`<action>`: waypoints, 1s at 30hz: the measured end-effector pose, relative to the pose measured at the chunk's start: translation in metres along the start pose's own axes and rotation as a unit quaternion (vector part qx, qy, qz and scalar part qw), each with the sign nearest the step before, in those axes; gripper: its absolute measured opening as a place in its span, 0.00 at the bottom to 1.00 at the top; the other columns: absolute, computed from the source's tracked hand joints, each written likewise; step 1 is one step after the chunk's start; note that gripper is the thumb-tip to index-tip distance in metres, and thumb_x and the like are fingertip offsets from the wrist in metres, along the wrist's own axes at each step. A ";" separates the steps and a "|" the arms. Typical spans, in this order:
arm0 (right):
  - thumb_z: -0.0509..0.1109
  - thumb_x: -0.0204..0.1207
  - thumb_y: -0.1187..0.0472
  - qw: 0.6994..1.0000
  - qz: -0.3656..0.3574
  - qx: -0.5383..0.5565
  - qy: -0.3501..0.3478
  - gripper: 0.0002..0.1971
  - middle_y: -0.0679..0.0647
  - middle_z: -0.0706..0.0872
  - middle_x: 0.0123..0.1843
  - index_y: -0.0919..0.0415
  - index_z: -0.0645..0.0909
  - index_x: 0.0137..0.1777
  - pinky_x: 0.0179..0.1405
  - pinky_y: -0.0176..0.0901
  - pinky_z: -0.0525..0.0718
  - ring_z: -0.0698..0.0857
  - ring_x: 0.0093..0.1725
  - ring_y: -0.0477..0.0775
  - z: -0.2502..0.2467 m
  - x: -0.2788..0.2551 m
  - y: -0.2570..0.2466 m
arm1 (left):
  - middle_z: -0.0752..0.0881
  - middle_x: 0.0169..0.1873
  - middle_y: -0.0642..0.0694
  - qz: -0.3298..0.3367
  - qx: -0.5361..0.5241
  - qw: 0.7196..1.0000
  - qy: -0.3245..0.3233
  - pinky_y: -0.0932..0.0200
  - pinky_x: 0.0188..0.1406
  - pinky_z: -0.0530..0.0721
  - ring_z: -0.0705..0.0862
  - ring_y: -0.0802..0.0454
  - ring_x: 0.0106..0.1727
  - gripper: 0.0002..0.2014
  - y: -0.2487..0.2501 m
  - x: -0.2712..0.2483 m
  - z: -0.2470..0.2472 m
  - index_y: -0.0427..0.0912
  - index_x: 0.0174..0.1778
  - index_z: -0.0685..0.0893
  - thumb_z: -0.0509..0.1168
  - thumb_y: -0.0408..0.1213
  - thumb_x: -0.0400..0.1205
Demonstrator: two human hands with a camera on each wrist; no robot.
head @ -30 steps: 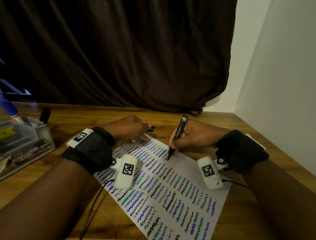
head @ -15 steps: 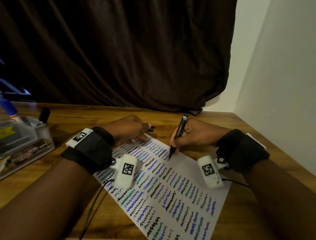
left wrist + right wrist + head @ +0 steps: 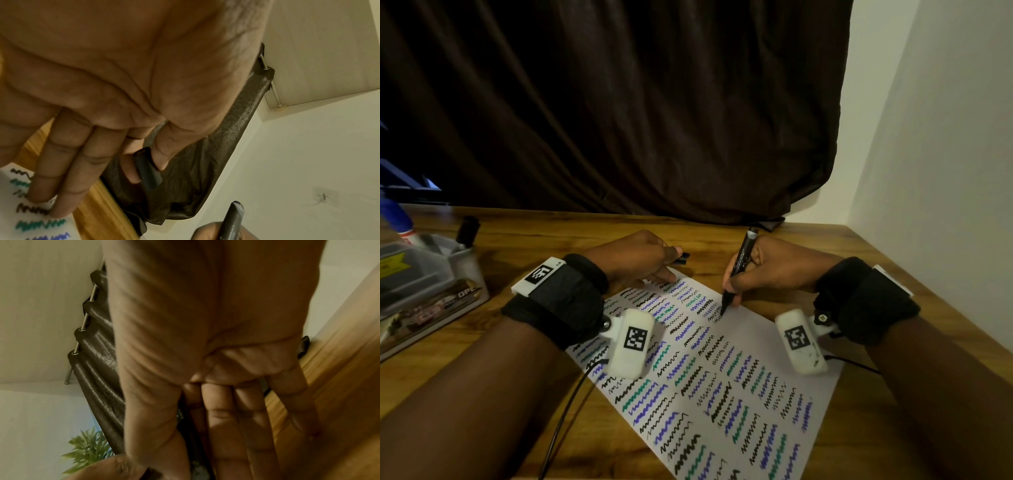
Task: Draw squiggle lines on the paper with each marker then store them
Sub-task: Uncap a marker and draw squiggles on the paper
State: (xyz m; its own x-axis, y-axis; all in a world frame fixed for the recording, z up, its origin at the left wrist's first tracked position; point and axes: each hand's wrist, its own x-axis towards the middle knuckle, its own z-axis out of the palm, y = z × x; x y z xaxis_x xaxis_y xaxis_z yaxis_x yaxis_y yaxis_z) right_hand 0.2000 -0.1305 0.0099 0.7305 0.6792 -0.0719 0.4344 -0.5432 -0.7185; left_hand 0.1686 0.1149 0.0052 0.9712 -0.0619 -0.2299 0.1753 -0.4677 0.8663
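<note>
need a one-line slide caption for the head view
Right hand draws a squiggle with a black marker on the paper while the left hand pins it and holds the cap.

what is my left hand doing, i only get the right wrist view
Observer: The left hand presses two straight fingers on the far corner of the white squiggle-covered paper.
Operator: holding anything
Observer: Yes, its thumb and forefinger pinch a black marker cap.
Operator: is my tip on the sheet
Observer: The black marker in the right hand appears to touch the paper near its far edge.
</note>
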 end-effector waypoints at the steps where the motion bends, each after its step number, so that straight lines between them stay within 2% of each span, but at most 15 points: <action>1: 0.74 0.82 0.63 1.000 0.002 -0.002 0.002 0.09 0.58 0.96 0.48 0.68 0.91 0.55 0.59 0.34 0.87 0.94 0.53 0.52 0.000 0.000 0.000 | 0.92 0.56 0.40 0.000 0.002 1.000 0.001 0.35 0.78 0.73 0.86 0.44 0.67 0.16 0.000 0.000 0.000 0.40 0.57 0.85 0.61 0.49 0.89; 4: 0.74 0.82 0.63 1.000 0.008 -0.003 0.004 0.09 0.59 0.96 0.48 0.68 0.91 0.55 0.55 0.30 0.86 0.95 0.52 0.50 -0.001 0.000 0.000 | 0.93 0.54 0.40 -0.002 -0.005 1.000 0.003 0.37 0.76 0.76 0.86 0.45 0.66 0.16 0.000 0.000 0.000 0.39 0.59 0.85 0.62 0.49 0.89; 7: 0.74 0.82 0.63 1.000 0.009 -0.004 0.009 0.09 0.60 0.96 0.48 0.69 0.91 0.55 0.56 0.31 0.87 0.94 0.52 0.52 0.000 0.000 0.001 | 0.92 0.54 0.40 -0.004 -0.007 1.000 0.006 0.41 0.73 0.78 0.87 0.45 0.66 0.17 0.001 -0.001 0.001 0.38 0.63 0.84 0.62 0.49 0.89; 14: 0.75 0.81 0.62 1.000 0.021 -0.009 0.015 0.09 0.60 0.96 0.48 0.69 0.90 0.55 0.63 0.40 0.87 0.95 0.52 0.54 -0.002 0.001 0.001 | 0.92 0.57 0.38 -0.001 -0.002 1.000 0.001 0.37 0.77 0.74 0.86 0.44 0.67 0.17 0.000 -0.001 0.001 0.38 0.61 0.84 0.61 0.48 0.89; 19: 0.74 0.82 0.63 0.999 0.026 -0.012 0.025 0.09 0.59 0.96 0.47 0.68 0.90 0.55 0.60 0.36 0.86 0.95 0.52 0.53 -0.002 0.001 0.001 | 0.92 0.57 0.40 0.000 -0.006 1.000 0.004 0.35 0.77 0.74 0.86 0.45 0.67 0.17 -0.002 0.003 -0.001 0.38 0.61 0.84 0.62 0.49 0.88; 21: 0.72 0.83 0.63 0.999 0.031 -0.019 0.033 0.08 0.58 0.96 0.44 0.67 0.91 0.52 0.63 0.41 0.86 0.94 0.52 0.54 -0.002 0.000 0.000 | 0.92 0.57 0.40 0.003 -0.009 1.000 0.000 0.35 0.77 0.74 0.86 0.44 0.68 0.17 -0.003 0.004 -0.001 0.39 0.61 0.84 0.62 0.49 0.88; 23: 0.72 0.83 0.61 0.998 0.030 -0.010 0.062 0.08 0.59 0.96 0.44 0.64 0.91 0.49 0.66 0.53 0.87 0.94 0.52 0.58 -0.003 0.000 0.000 | 0.92 0.57 0.40 0.006 -0.009 1.000 0.003 0.35 0.77 0.75 0.86 0.43 0.67 0.16 -0.003 0.003 -0.001 0.39 0.60 0.84 0.62 0.49 0.89; 25: 0.72 0.83 0.61 0.994 0.027 0.033 0.105 0.07 0.62 0.95 0.47 0.63 0.90 0.50 0.65 0.63 0.88 0.94 0.54 0.62 -0.006 0.001 0.000 | 0.93 0.56 0.41 0.015 -0.010 1.000 0.016 0.35 0.74 0.77 0.87 0.43 0.65 0.15 -0.002 0.000 -0.001 0.41 0.59 0.84 0.61 0.49 0.89; 27: 0.72 0.83 0.63 0.984 0.025 0.098 0.149 0.05 0.64 0.94 0.50 0.62 0.88 0.53 0.64 0.67 0.88 0.94 0.54 0.63 -0.008 0.001 -0.002 | 0.94 0.52 0.45 0.044 -0.020 0.998 0.040 0.38 0.67 0.82 0.90 0.45 0.59 0.13 0.000 -0.003 -0.001 0.43 0.55 0.84 0.62 0.49 0.89; 30: 0.70 0.84 0.68 0.956 0.003 0.220 0.193 0.05 0.64 0.90 0.48 0.61 0.85 0.55 0.67 0.70 0.86 0.93 0.54 0.64 -0.008 0.001 -0.008 | 0.93 0.46 0.47 0.125 -0.072 0.987 0.074 0.44 0.54 0.88 0.92 0.48 0.49 0.09 0.004 -0.003 -0.001 0.44 0.53 0.85 0.65 0.45 0.88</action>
State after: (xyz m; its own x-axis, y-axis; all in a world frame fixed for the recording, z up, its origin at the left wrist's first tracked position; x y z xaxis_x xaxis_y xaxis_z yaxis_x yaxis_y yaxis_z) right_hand 0.2017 -0.1294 0.0206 0.9089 0.3984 0.1230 0.2280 -0.2279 -0.9466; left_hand 0.1661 0.1142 0.0096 0.9980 -0.0252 0.0578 -0.0628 -0.3238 0.9440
